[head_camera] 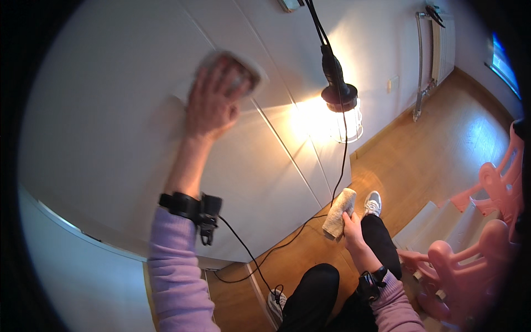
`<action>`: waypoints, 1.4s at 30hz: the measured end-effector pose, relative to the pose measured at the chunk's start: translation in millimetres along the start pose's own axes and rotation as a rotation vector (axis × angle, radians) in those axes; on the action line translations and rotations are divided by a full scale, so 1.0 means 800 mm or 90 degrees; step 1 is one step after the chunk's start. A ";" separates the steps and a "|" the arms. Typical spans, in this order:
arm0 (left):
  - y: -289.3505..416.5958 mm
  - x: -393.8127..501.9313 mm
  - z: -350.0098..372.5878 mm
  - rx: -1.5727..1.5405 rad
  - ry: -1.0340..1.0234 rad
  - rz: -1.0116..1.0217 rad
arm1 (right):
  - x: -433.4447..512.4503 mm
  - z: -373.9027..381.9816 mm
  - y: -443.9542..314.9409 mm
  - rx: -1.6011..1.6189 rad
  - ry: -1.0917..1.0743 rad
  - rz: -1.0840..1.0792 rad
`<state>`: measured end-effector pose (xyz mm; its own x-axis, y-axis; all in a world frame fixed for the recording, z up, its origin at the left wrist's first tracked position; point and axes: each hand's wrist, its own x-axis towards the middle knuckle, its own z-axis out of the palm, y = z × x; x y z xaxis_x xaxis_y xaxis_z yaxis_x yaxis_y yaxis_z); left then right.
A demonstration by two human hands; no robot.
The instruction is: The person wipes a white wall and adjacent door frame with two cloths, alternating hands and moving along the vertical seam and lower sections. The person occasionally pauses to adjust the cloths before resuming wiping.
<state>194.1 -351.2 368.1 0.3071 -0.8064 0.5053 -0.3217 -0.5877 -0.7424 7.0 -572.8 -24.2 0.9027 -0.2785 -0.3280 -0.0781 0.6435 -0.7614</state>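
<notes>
My left hand [215,97] is raised against a white panelled surface [232,178], its fingers spread over a blurred hand-sized block or pad [250,74] with a dark edge; its exact kind cannot be told. Lower down, my right hand [352,228] grips a light, fluffy roll [341,211], which looks like a paint roller sleeve or rolled cloth, just above the floor. Between the two hands, a lit caged work lamp [342,99] with a black handle hangs from its cable beside the white surface.
A thin black cable [286,242] loops across the wooden floor [398,166] by my feet. On the right stands a pink and white plastic structure [468,257] with steps. A radiator [444,50] with pipes is at the far wall. Both wrists wear black strapped devices.
</notes>
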 end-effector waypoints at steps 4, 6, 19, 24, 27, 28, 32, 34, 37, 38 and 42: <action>-0.123 0.044 -0.069 0.159 0.083 -0.105 | -0.002 0.002 -0.002 -0.032 0.001 0.000; -0.157 0.061 -0.086 0.235 0.133 -0.182 | -0.004 0.003 -0.002 -0.017 -0.011 0.002; 0.083 -0.017 0.036 -0.077 -0.007 -0.076 | 0.008 -0.008 0.040 -0.055 -0.009 -0.022; 0.115 -0.043 0.053 -0.070 -0.177 0.115 | 0.013 -0.008 0.042 -0.092 0.017 -0.012; 0.055 -0.002 0.037 -0.079 -0.074 0.097 | 0.012 -0.007 0.041 -0.084 0.013 0.000; 0.037 0.016 0.028 -0.060 -0.011 0.074 | 0.013 -0.008 0.040 -0.063 0.004 0.006; -0.055 0.104 -0.018 0.070 0.084 -0.045 | 0.013 -0.010 0.037 -0.067 0.020 0.001; -0.082 0.142 -0.039 0.111 0.127 -0.122 | 0.014 -0.008 0.032 -0.056 0.006 -0.008; -0.071 0.174 -0.042 0.090 0.161 -0.191 | 0.007 0.000 0.024 0.003 -0.013 0.005; -0.059 0.182 -0.036 0.076 0.159 -0.213 | 0.003 0.003 0.021 0.002 -0.018 0.011; 0.002 0.190 0.010 0.078 0.113 -0.159 | -0.005 0.007 0.007 0.001 -0.014 0.034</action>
<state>247.4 -474.2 440.6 0.1979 -0.6435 0.7394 -0.1425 -0.7652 -0.6279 5.0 -564.2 -24.2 0.9062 -0.2283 -0.3558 -0.1255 0.6584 -0.7421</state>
